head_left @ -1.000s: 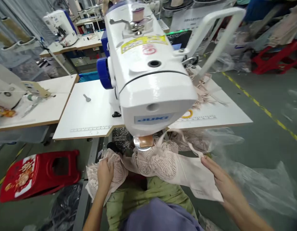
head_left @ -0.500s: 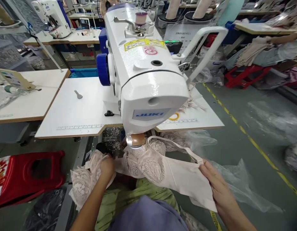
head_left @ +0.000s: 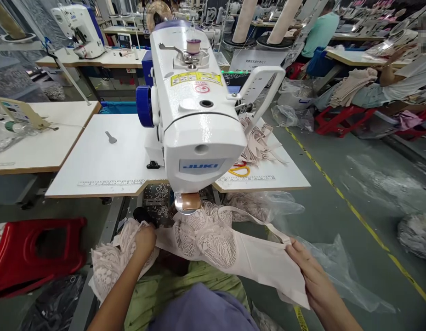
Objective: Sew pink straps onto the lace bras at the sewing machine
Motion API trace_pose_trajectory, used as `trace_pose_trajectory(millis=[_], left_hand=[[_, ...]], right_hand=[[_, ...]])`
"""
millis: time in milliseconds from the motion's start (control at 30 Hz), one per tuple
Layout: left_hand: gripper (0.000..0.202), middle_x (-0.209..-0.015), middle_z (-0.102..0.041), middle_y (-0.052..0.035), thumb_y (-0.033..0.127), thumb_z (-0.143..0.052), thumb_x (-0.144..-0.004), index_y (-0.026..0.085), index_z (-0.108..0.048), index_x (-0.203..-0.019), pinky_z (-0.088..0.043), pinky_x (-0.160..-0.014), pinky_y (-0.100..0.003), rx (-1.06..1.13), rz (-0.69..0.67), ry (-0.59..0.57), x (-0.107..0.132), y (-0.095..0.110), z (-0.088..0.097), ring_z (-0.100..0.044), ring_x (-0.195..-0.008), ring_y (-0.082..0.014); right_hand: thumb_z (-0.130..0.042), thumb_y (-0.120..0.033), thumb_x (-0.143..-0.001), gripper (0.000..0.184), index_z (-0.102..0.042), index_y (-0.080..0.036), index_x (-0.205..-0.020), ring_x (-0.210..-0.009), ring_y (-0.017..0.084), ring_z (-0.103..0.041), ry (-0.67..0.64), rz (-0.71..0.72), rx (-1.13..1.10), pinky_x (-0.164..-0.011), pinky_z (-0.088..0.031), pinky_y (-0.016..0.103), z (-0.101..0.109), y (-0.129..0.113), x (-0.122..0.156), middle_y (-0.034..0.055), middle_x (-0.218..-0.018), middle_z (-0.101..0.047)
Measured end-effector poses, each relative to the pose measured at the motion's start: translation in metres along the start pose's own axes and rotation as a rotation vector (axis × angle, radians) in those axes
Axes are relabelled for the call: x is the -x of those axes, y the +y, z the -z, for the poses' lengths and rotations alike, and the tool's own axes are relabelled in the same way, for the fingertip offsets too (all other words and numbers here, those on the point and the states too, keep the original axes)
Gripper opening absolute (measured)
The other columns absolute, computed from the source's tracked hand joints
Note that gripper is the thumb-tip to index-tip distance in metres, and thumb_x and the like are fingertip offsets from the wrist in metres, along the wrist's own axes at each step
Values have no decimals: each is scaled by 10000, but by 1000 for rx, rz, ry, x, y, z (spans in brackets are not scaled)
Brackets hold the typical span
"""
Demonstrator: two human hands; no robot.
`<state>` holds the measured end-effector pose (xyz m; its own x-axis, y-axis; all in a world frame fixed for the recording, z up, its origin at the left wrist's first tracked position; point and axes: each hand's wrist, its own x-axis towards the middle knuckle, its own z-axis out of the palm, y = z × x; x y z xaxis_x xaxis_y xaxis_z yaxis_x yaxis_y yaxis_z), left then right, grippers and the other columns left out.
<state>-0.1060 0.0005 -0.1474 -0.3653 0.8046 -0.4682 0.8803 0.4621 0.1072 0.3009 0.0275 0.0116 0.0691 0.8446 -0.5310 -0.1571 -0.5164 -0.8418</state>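
Observation:
A pale pink lace bra (head_left: 218,241) is stretched between my hands below the head of a white JUKI sewing machine (head_left: 206,133). My right hand (head_left: 311,271) pinches its smooth side band and strap end, thumb on top. My left hand (head_left: 144,241) is closed at the other side of the bra, its fingertips mostly hidden. Under my left forearm hangs more pale pink lace (head_left: 109,269), beside a black round knob (head_left: 144,215). The bra's lace upper edge lies at the machine's needle end, where a brown guard piece (head_left: 191,201) covers the stitching spot.
Yellow-handled scissors (head_left: 239,171) and a heap of beige strips (head_left: 257,140) lie on the white machine table (head_left: 99,156). A red stool (head_left: 43,253) stands at left. Plastic bags (head_left: 340,271) spread on the floor at right. Another person (head_left: 406,76) sits at far right.
The view has shifted, so the machine sits a little more to the left and the scissors and strips show more. Both hands keep their hold on the bra, with little movement.

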Motion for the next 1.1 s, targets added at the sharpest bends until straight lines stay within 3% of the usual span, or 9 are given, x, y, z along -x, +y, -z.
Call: trace_pose_trajectory(millis=[200, 400, 500, 600, 667, 733, 867, 1000, 1100], left_hand=[[119, -624, -525, 56, 256, -544, -904, 182, -516, -816, -476, -613, -267, 301, 10, 172, 32, -41, 39, -559, -587, -124], [265, -696, -555, 43, 455, -455, -886, 223, -404, -1003, -471, -537, -249, 607, 103, 513, 43, -78, 105, -596, -583, -160], [301, -777, -568, 15, 456, -461, -882, 220, -408, -1061, -469, -605, -257, 607, 121, 618, 32, -60, 98, -600, -657, -168], [237, -742, -582, -2, 383, -494, -854, 203, -472, -1006, -426, -592, -270, 544, 77, 549, 20, -27, 61, -592, -644, -185], [242, -742, -612, -17, 383, -554, -810, 198, -524, -964, -410, -581, -275, 499, 21, 446, 19, -15, 36, -604, -649, -199], [266, -822, -646, -45, 411, -532, -834, 197, -548, -992, -419, -624, -286, 451, 35, 400, 27, -24, 18, -633, -736, -219], [310, -1002, -668, -108, 436, -372, -928, 194, -540, -1024, -430, -704, -312, 338, 304, 405, 70, -88, 9, -649, -914, -258], [430, -810, -694, -154, 586, -439, -874, 188, -583, -794, -399, -590, -337, 240, 562, 249, 118, -140, -3, -663, -742, -332], [395, -772, -708, -140, 535, -464, -883, 190, -610, -758, -371, -591, -306, 236, 525, 142, 140, -141, -19, -668, -732, -304]], right_hand=[[-862, -485, -594, 432, -686, -248, -909, -539, 199, -638, 84, -3, -60, -402, -493, 268, 14, 0, -24, 22, -799, -721], [-767, -528, -712, 375, -596, -241, -882, -518, 172, -590, 215, 279, 134, -462, -482, 265, 61, -2, -67, -9, -687, -636], [-593, -608, -823, 409, -550, -237, -989, -619, 193, -622, 241, 397, 428, -586, -527, 306, 77, 14, -104, 14, -770, -657], [-486, -694, -809, 524, -541, -195, -959, -723, 251, -636, 273, 414, 660, -710, -542, 406, 75, 44, -140, 63, -778, -647], [-547, -737, -718, 606, -556, -171, -934, -848, 318, -639, 267, 422, 739, -814, -518, 497, 63, 66, -158, 114, -830, -652], [-618, -738, -649, 691, -569, -149, -1008, -1057, 382, -595, 203, 464, 810, -951, -448, 565, 42, 86, -166, 184, -1013, -650], [-639, -627, -740, 697, -521, -162, -1247, -1311, 355, -445, -63, 634, 879, -1098, -347, 533, -23, 102, -154, 201, -1345, -524], [-531, -462, -913, 428, -543, -196, -1248, -1141, 293, -586, -440, 718, 877, -935, -501, 436, -103, 100, -118, 148, -1211, -629], [-521, -396, -938, 302, -620, -200, -1146, -991, 256, -650, -847, 635, 944, -839, -526, 374, -155, 110, -85, 109, -1067, -693]])
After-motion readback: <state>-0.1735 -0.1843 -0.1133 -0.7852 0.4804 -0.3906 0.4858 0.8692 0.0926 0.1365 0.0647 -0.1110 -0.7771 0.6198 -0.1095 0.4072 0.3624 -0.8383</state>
